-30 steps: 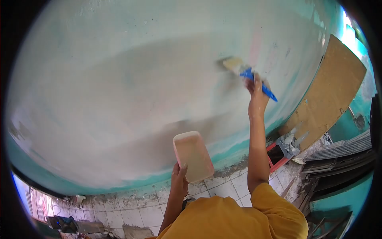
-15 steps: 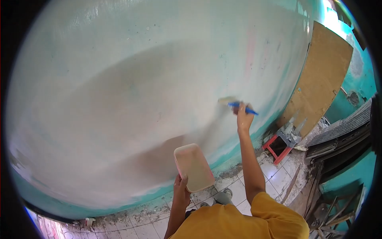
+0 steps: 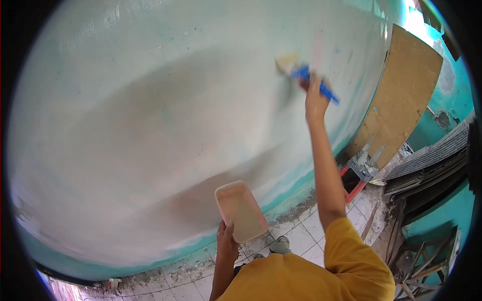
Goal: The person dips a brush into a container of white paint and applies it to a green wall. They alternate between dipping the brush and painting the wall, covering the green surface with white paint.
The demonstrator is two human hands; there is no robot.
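Note:
A brush (image 3: 299, 72) with a blue handle and pale bristles is in my right hand (image 3: 316, 98), its bristles at the upper right part of the whitish wall (image 3: 175, 110). Fingers wrap round the handle. Low in the middle, my left hand (image 3: 227, 240) grips the lower left edge of a shallow rectangular tray (image 3: 243, 213), pinkish outside with pale contents. Patches of turquoise show through the white on the wall, and shadows fall across it.
A brown board (image 3: 404, 85) leans at the right. Below it stands a red and grey stool (image 3: 356, 180) with smeared tools on top. Corrugated sheets (image 3: 437, 155) and broken wooden pieces (image 3: 427, 266) lie further right. The tiled floor (image 3: 296, 236) is stained.
My right hand and the brush have moved up the wall, with the arm stretched further. The tray in my left hand has shifted slightly left.

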